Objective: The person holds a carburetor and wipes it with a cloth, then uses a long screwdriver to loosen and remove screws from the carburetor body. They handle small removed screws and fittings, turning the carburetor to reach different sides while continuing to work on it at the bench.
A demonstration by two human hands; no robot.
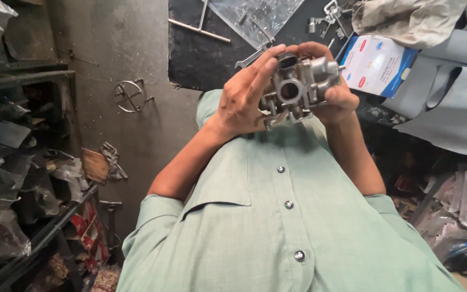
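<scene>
**Both hands wrapped around a metal carburettor**

Here is the carburettor (297, 86): a compact silver-grey casting, lumpy with bosses and short stubs, a round bore facing the camera near its middle and a dark oval fitting on top. The metal looks clean and fairly bright.

The left hand (242, 100) comes up from a bare forearm, sleeve rolled at the elbow, wrist bent, fingers (268, 60) laid long across the casting's upper left edge and closed onto it. The right hand (335, 97) cups the opposite side, its fingers curled over the top and round the far side, clamped on the body. Both forearms rise out of a pale green buttoned shirt (277, 216).

The carburettor sits squeezed between the two palms, held up in the air in front of the chest, bore uncovered between the hands. Beyond it lie a white and blue box (377, 65), a spanner (249, 58) and a clear plastic bag (255, 16) on a dark mat (195, 59).
</scene>
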